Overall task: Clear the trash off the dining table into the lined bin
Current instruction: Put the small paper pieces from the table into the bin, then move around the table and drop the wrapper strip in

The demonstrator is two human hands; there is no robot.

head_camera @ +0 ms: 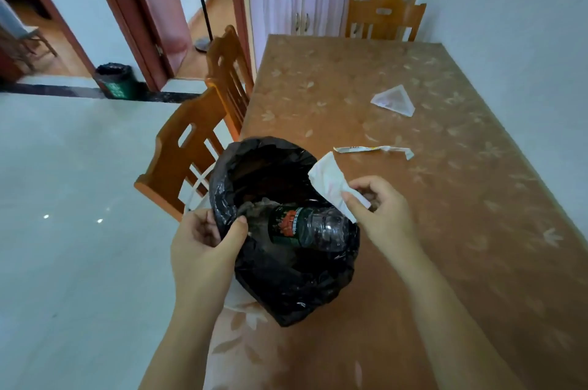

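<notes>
— How much room is there at the table edge?

— The lined bin [280, 230] sits right at the near left edge of the dining table [445, 230], by a wooden chair [187, 160]. To the left the pale floor [63, 198] is open; the tabletop to the right is mostly bare.

— What is there to count?

— One plastic bottle [305, 225] lying inside the bin. Two scraps out on the table: a torn wrapper strip [372, 150] and a clear triangular packet [394, 100], well apart. One white tissue [331, 183].

— And the hands?

— The left hand [203, 246] pinches the black liner at the bin's near rim. The right hand [378, 211] grips the tissue between thumb and curled fingers, over the bin's right rim.
</notes>
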